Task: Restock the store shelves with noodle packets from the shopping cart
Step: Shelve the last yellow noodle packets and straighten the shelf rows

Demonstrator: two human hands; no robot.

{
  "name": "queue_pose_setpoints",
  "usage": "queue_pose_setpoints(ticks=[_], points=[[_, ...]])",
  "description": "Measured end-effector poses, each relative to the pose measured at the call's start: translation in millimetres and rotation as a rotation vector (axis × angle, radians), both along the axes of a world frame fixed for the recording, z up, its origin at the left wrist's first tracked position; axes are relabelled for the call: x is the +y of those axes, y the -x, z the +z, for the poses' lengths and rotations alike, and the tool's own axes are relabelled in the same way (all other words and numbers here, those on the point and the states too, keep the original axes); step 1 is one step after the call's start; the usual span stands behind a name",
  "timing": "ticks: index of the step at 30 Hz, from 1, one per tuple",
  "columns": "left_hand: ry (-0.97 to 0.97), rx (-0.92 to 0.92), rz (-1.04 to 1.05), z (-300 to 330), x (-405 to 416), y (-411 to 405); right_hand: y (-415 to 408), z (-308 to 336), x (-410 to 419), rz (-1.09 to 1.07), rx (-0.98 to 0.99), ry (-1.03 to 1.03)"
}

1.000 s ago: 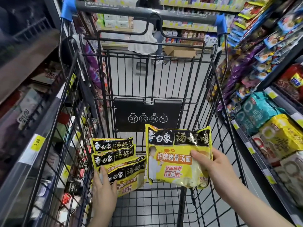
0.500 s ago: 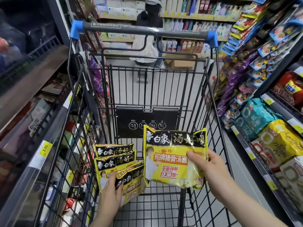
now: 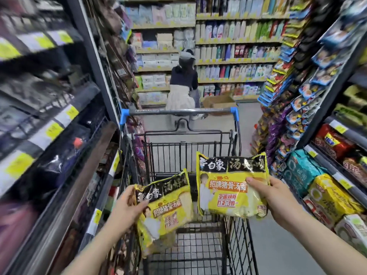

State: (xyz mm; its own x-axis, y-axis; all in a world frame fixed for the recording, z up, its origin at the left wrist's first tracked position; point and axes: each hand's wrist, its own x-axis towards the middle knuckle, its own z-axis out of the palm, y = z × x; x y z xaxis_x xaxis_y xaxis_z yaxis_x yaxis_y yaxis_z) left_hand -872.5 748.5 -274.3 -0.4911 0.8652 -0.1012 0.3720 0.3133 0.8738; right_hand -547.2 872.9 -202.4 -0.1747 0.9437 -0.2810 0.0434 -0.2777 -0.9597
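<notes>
My right hand [image 3: 278, 197] grips a yellow and black noodle packet [image 3: 228, 187] by its right edge, held upright above the black wire shopping cart [image 3: 234, 235]. My left hand [image 3: 129, 209] pinches the top left corner of a tilted stack of yellow noodle packets [image 3: 168, 211], lifted over the cart's left side. How many packets the stack holds is blurred. The cart's floor below shows bare wire mesh.
Stocked shelves line both sides of the narrow aisle; yellow and teal noodle multipacks [image 3: 327, 195] lie on the lower right shelf. The cart's blue-capped handle [image 3: 178, 112] faces away. A person [image 3: 183, 86] stands at the far end beside a cardboard box [image 3: 218, 102].
My left hand has taken hold of the packets that leaned in the cart's left corner and lifted them. My head has tipped up, showing the aisle. The right hand's packet stays held.
</notes>
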Motion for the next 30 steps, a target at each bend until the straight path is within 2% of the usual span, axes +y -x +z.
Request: queue_pose_setpoints(ticks=[9,14,21,25,30], points=[[-0.199,-0.333,-0.136,154.6,14.6,2.7,-60.6,127.6,-23.8,-0.031,0.051,-0.098],[-0.251,-0.391,-0.273,201.8,30.3,-24.1,-101.1,173.9,-61.5,-0.104,0.08,-0.145],[-0.225,-0.403,-0.617,254.3,28.2,-102.1,-163.3,197.7,-132.5,-0.305,0.07,-0.168],[-0.189,-0.438,-0.786,259.9,40.8,-148.9,-207.3,198.9,-189.2,-0.46,0.051,-0.164],[-0.135,-0.509,-1.03,263.2,43.0,-245.8,-262.4,197.3,-280.6,-0.694,0.017,-0.166]])
